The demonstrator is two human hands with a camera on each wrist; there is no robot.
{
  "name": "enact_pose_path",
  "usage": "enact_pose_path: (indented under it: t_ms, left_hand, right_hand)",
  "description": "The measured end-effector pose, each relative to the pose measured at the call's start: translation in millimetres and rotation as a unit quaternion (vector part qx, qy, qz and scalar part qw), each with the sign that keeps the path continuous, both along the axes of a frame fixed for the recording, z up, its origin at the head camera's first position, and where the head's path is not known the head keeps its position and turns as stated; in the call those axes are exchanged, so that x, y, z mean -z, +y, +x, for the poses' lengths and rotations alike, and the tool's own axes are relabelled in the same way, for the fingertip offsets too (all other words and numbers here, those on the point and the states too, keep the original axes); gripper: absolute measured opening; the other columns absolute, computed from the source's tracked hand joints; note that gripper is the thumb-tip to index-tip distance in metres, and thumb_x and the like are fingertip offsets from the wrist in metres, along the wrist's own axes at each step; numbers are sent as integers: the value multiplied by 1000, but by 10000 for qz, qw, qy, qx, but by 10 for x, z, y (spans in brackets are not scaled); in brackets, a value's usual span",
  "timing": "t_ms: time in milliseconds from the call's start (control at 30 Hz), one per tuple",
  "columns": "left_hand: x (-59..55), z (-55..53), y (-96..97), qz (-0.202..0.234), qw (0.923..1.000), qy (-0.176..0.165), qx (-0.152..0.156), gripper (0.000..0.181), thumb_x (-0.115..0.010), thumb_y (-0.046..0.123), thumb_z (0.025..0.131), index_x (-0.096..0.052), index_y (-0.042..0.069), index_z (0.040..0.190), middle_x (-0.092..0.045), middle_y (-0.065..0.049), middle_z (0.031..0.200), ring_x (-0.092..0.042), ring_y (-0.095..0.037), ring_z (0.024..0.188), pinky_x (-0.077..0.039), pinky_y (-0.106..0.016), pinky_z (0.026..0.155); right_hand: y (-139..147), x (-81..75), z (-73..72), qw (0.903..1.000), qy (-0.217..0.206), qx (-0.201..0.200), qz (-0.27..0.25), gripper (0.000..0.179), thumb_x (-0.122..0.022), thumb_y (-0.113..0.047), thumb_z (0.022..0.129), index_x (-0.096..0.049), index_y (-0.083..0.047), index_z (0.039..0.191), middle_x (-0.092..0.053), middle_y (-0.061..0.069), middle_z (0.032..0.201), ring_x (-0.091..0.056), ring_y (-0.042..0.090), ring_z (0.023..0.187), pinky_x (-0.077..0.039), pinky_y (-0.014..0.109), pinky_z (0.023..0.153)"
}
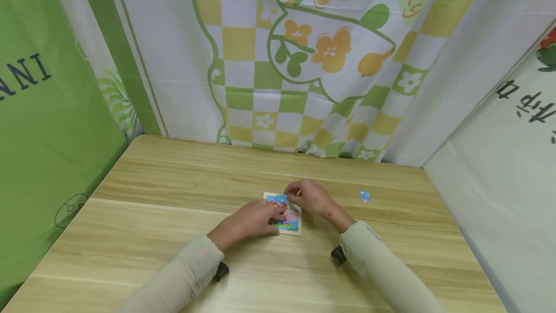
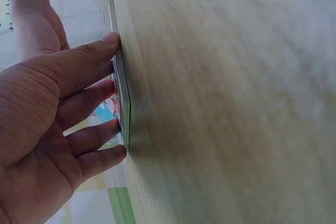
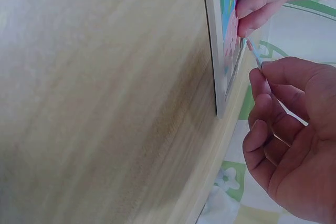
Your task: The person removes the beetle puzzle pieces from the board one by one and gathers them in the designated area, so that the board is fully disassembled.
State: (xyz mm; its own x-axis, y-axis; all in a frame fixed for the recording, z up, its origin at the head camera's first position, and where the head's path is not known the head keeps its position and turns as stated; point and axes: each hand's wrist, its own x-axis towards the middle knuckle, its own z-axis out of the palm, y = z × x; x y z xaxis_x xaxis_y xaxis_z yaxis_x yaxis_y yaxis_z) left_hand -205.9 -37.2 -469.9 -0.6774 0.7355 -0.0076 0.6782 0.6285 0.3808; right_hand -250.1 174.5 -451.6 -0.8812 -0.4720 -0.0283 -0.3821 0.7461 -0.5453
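Observation:
A small jigsaw puzzle with a pale frame and a cartoon pig picture lies flat on the wooden table. My left hand rests on it from the left, the fingertips touching its face. In the left wrist view the left thumb meets the board's edge, and the fingers are fairly straight. My right hand is at the puzzle's top right corner. Between thumb and index finger it pinches a thin puzzle piece, tilted just off the board. The piece's printed face is mostly hidden.
A loose blue puzzle piece lies on the table to the right of the puzzle. A patterned curtain hangs behind the table's far edge. Green cloth borders the left side and white cloth the right.

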Motion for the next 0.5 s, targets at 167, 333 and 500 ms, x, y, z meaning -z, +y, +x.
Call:
enact_pose_path:
  t_ms: [167, 333, 500]
  left_hand:
    - [-2, 1, 5, 64, 10000, -1, -15, 43, -82, 31, 90, -75, 13, 128, -65, -2, 140, -61, -24, 130, -52, -41, 104]
    - [-9, 6, 9, 60, 10000, -24, -43, 42, -83, 30, 90, -75, 12, 128, -65, -3, 139, -61, -24, 129, -52, -41, 104]
    - [-5, 7, 12, 19, 10000, 10, -35, 42, -83, 31, 90, -76, 13, 127, -66, -3, 139, -62, -24, 129, -52, -41, 103]
  right_hand:
    - [-17, -24, -2, 9999, 97, -30, 86, 8, -72, -13, 98, -79, -12, 101, -74, -5, 92, -65, 9, 81, -55, 33, 75]
    - [-13, -13, -2, 9997, 219, -43, 120, 6, -73, -13, 96, -79, -12, 98, -74, -5, 90, -65, 8, 83, -55, 34, 77]
    - [14, -4, 6, 9997, 250, 27, 67, 5, -75, -15, 93, -78, -13, 92, -74, -6, 86, -65, 9, 83, -53, 34, 78]
